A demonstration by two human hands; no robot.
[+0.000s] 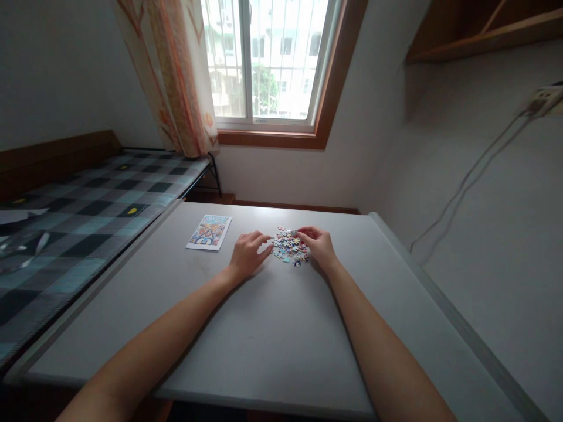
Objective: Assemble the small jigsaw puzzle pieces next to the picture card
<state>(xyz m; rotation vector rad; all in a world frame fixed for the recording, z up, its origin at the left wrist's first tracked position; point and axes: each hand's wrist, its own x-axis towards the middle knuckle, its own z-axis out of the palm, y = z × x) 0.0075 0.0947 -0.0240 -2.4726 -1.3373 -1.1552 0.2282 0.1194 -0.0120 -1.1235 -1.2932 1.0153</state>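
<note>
A loose pile of small, colourful jigsaw pieces lies on the white table. My left hand rests at the pile's left edge, thumb and fingers apart, with nothing between them. On the right side of the pile is my right hand, its thumb and index finger pinched together on a small puzzle piece over the upper part of the pile. To the left of my left hand, a printed picture card with a colourful design lies flat.
A bed with a checked cover stands along the table's left side. Behind the table are a window and a patterned curtain. A cable hangs down the right wall below a shelf.
</note>
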